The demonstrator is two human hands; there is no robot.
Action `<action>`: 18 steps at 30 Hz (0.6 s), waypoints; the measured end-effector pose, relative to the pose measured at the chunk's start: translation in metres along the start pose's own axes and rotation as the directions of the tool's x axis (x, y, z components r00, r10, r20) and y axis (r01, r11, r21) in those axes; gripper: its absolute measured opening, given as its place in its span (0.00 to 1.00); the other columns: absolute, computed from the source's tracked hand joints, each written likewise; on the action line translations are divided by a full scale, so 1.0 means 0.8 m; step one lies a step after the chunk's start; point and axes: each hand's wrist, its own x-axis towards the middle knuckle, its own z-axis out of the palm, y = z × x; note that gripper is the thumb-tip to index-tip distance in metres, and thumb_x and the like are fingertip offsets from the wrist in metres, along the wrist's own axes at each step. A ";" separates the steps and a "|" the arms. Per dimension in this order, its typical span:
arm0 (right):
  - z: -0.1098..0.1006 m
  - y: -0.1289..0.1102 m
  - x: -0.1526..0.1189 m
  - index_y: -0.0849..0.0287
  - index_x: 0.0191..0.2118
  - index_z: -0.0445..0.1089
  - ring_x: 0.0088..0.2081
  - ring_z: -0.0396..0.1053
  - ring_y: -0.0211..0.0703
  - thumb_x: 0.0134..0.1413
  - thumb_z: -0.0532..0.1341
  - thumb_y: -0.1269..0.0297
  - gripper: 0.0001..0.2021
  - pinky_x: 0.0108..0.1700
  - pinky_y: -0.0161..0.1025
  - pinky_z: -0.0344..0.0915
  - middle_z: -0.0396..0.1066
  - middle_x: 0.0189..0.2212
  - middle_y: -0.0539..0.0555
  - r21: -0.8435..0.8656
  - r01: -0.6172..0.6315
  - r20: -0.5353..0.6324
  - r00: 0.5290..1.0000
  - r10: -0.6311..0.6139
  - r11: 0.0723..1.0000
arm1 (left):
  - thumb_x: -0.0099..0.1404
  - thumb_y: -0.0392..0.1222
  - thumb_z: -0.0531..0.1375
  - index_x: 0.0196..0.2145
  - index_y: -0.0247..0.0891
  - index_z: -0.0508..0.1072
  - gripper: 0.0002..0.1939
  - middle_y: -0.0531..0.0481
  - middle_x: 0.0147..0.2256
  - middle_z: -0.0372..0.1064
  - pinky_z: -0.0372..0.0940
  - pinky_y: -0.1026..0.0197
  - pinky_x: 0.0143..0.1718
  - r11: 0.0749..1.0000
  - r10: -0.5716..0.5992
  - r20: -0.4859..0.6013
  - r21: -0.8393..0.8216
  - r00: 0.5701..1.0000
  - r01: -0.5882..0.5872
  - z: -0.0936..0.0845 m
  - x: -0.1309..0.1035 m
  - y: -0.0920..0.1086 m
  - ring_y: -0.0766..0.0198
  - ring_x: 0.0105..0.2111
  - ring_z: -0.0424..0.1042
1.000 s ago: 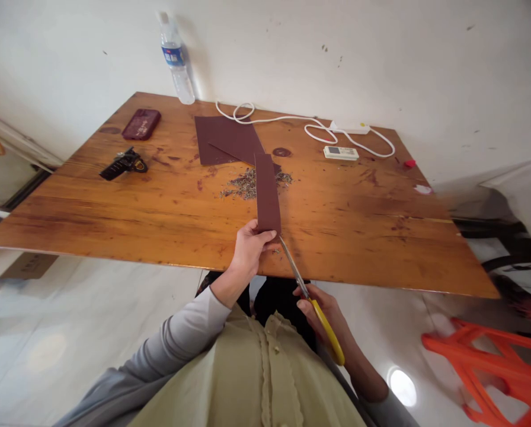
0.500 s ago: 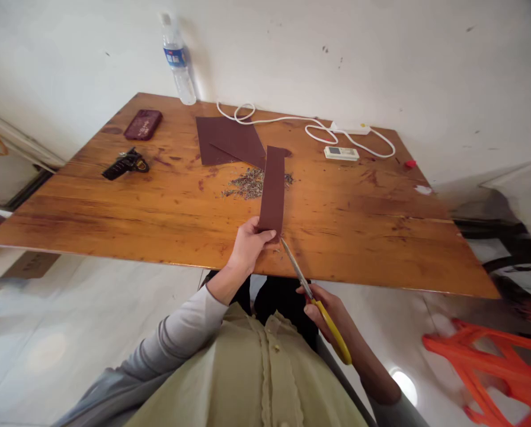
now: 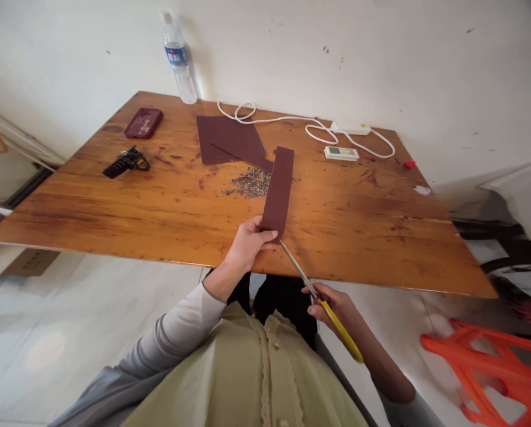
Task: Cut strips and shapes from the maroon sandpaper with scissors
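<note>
Near the table's front edge, my left hand [image 3: 250, 242] pinches the lower end of a dark maroon strip [image 3: 278, 190], which looks like stiff paper or sandpaper. The strip points away from me, tilted slightly right. My right hand [image 3: 336, 307] is closed around the yellow-handled scissors [image 3: 307, 281], low and beyond the table edge. Their blade tips meet the strip's bottom end, just beside my left thumb. Behind the strip lies a pile of small shredded bits [image 3: 250, 182]. Farther back rest a larger maroon sheet [image 3: 227, 137] and a narrow maroon piece [image 3: 243, 155].
On the wooden table [image 3: 358, 237] are a maroon phone [image 3: 143, 123], a black hair clip [image 3: 125, 162], a white remote [image 3: 341, 153] and a power strip [image 3: 351, 128] with a white cable. A plastic bottle [image 3: 180, 65] stands by the wall. An orange stool [image 3: 492, 367] is at right.
The strip's far end has swung to the right, so it now leans that way. My right hand and the scissors have shifted slightly right, tips still at the strip's lower end.
</note>
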 end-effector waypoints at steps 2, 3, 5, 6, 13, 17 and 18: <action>-0.002 -0.005 0.000 0.61 0.45 0.82 0.23 0.62 0.43 0.54 0.70 0.43 0.25 0.27 0.38 0.63 0.69 0.24 0.50 0.006 -0.011 0.006 1.000 0.011 1.000 | 0.41 0.38 0.74 0.29 0.36 0.77 0.15 0.53 0.27 0.73 0.76 0.59 0.30 1.000 -0.003 0.009 -0.001 1.000 0.003 0.001 0.000 0.002 0.65 0.27 0.73; -0.003 -0.007 0.000 0.62 0.45 0.82 0.23 0.62 0.43 0.53 0.70 0.44 0.25 0.27 0.38 0.63 0.69 0.24 0.50 0.004 -0.015 0.007 1.000 0.015 1.000 | 0.41 0.37 0.74 0.29 0.36 0.77 0.15 0.54 0.27 0.73 0.76 0.59 0.30 1.000 -0.003 0.012 0.001 1.000 0.003 0.001 -0.001 0.002 0.65 0.27 0.73; -0.002 -0.010 0.000 0.62 0.44 0.82 0.23 0.61 0.42 0.52 0.69 0.45 0.24 0.27 0.38 0.61 0.67 0.23 0.49 -0.004 -0.022 -0.001 1.000 0.022 1.000 | 0.41 0.37 0.73 0.29 0.36 0.77 0.15 0.54 0.27 0.73 0.76 0.59 0.31 1.000 0.001 0.011 0.007 1.000 -0.001 0.001 -0.002 0.004 0.65 0.27 0.73; -0.002 -0.011 0.000 0.62 0.44 0.82 0.23 0.60 0.42 0.52 0.69 0.46 0.23 0.27 0.38 0.61 0.66 0.23 0.49 -0.009 -0.026 -0.001 1.000 0.026 1.000 | 0.41 0.37 0.73 0.29 0.36 0.77 0.15 0.54 0.27 0.73 0.77 0.59 0.31 1.000 0.005 0.011 0.011 1.000 -0.005 0.001 -0.002 0.004 0.65 0.27 0.73; -0.004 -0.012 0.002 0.63 0.43 0.81 0.23 0.57 0.41 0.53 0.68 0.42 0.26 0.27 0.38 0.58 0.62 0.22 0.47 -0.042 -0.017 -0.003 1.000 0.017 0.999 | 0.41 0.38 0.74 0.28 0.36 0.77 0.14 0.54 0.26 0.74 0.77 0.60 0.31 1.000 0.008 0.026 0.027 1.000 -0.009 0.000 -0.003 0.006 0.66 0.26 0.73; -0.001 0.002 0.002 0.61 0.44 0.82 0.22 0.57 0.41 0.57 0.65 0.37 0.29 0.26 0.38 0.58 0.64 0.23 0.48 -0.036 0.035 -0.018 0.999 -0.035 0.999 | 0.41 0.38 0.74 0.28 0.36 0.77 0.14 0.54 0.27 0.74 0.77 0.60 0.31 0.999 0.009 0.042 0.034 0.999 -0.011 -0.001 -0.003 0.008 0.66 0.27 0.72; 0.000 0.008 0.002 0.61 0.45 0.82 0.22 0.58 0.41 0.58 0.65 0.36 0.29 0.26 0.38 0.58 0.65 0.23 0.48 -0.035 0.046 -0.016 0.999 -0.047 0.998 | 0.42 0.38 0.74 0.28 0.36 0.77 0.14 0.54 0.27 0.74 0.77 0.60 0.31 0.999 0.008 0.043 0.038 0.999 -0.010 -0.001 -0.003 0.008 0.66 0.27 0.72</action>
